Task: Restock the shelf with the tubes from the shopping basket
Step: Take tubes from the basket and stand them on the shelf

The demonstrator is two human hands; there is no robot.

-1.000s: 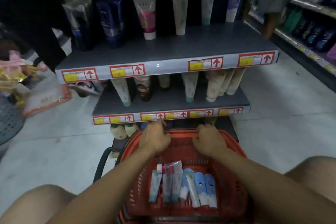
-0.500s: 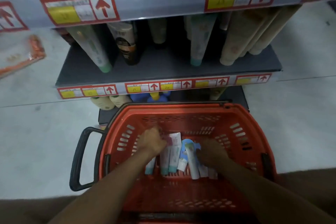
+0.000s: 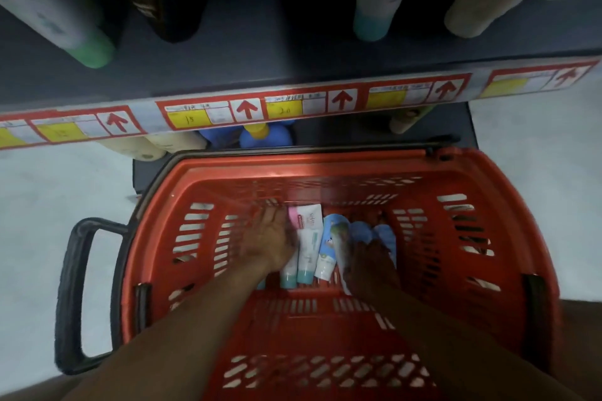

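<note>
Red plastic filled most of the head view: the shopping basket (image 3: pixel 482 225) sat on the pale floor (image 3: pixel 49 198), its black handle (image 3: pixel 73 296) folded out to the left. Compared with half a second earlier, the camera had dropped closer, so the basket and the shelf edge (image 3: pixel 293 104) loomed larger, and both hands had pushed deeper among the tubes (image 3: pixel 308 247) lying side by side on the basket floor. The left hand (image 3: pixel 270 242) lay palm-down over the leftmost tubes, fingers pressed together and pointing to the far wall; I could not tell whether it gripped any. The right hand (image 3: pixel 369 265) covered the blue tubes (image 3: pixel 361 231) on the right, and its fingers were too dark and blurred to read.

The tubes' lettering was smeared by motion. Only the lower ends of the shelf tubes (image 3: pixel 374 3) showed, cut off at the top of the picture, and a few bottles (image 3: pixel 260 137) under the shelf edge were mostly hidden. Red-and-yellow price labels (image 3: pixel 211 114) with arrows ran along the grey shelf front. The room was dim.
</note>
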